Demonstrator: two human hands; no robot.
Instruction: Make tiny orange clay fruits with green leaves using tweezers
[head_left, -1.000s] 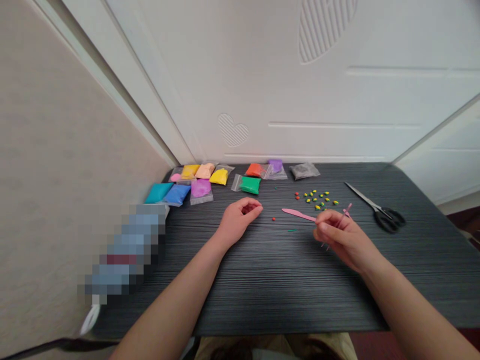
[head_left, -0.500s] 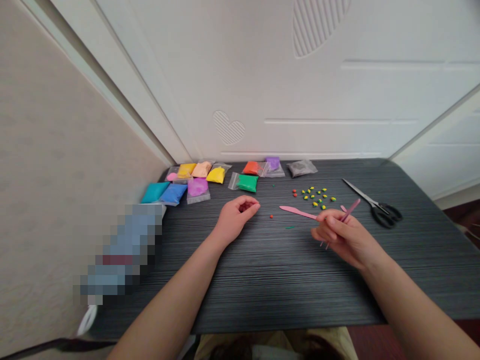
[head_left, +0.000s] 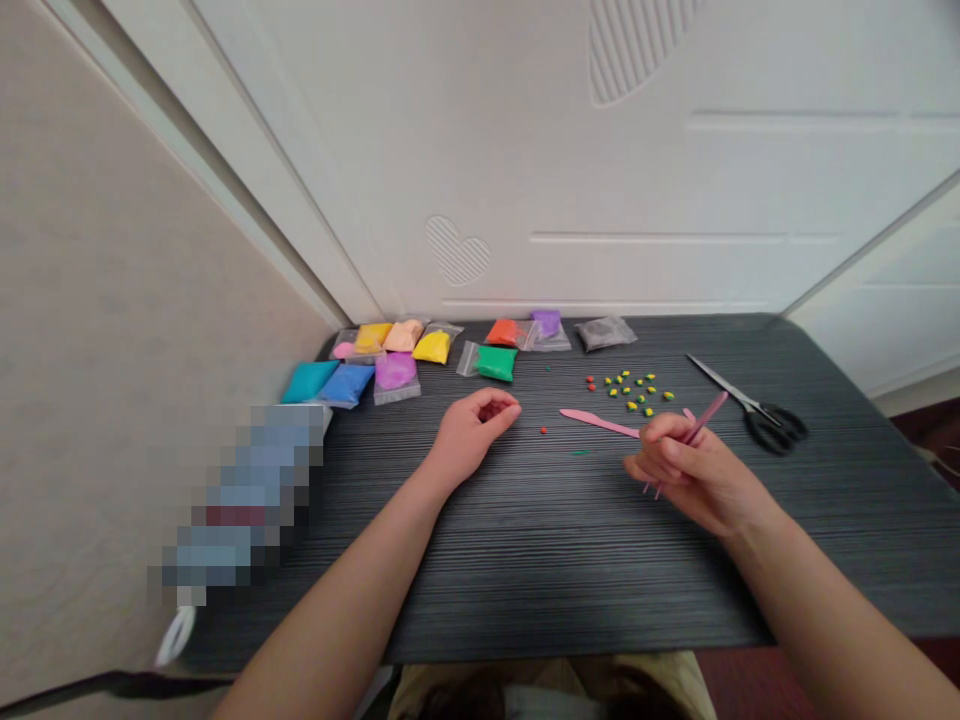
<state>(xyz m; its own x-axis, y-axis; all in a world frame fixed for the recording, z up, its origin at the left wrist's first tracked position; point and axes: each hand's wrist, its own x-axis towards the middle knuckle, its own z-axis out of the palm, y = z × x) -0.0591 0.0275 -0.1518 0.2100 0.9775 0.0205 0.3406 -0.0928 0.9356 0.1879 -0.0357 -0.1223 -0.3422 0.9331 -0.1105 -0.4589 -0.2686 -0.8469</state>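
My left hand (head_left: 474, 437) rests on the dark table, fingers curled and thumb against the fingertips; whatever it may hold is hidden. A tiny orange ball (head_left: 544, 430) lies just right of it. My right hand (head_left: 686, 468) grips a slim pinkish-purple plastic stick (head_left: 709, 415), its upper end pointing up and right. Two thin tips stick out below the fingers. Partly under that hand lies a pink plastic knife (head_left: 596, 421), blade pointing left. Between the hands is a thin green strip (head_left: 580, 453). Several small yellow-and-green pieces (head_left: 632, 406) and two orange bits (head_left: 590, 383) sit beyond the knife.
Black-handled scissors (head_left: 750, 405) lie at the right. Along the back are bags of coloured clay, among them green (head_left: 496, 363), orange (head_left: 504, 332), yellow (head_left: 433, 347), purple (head_left: 395, 371) and blue (head_left: 348, 385). A greyish bag (head_left: 604, 333) lies near the white panel. A blurred-out packet (head_left: 255, 490) is at left.
My right hand has turned slightly, and the stick's upper end has shifted a little up and right. The left hand has stayed in place.
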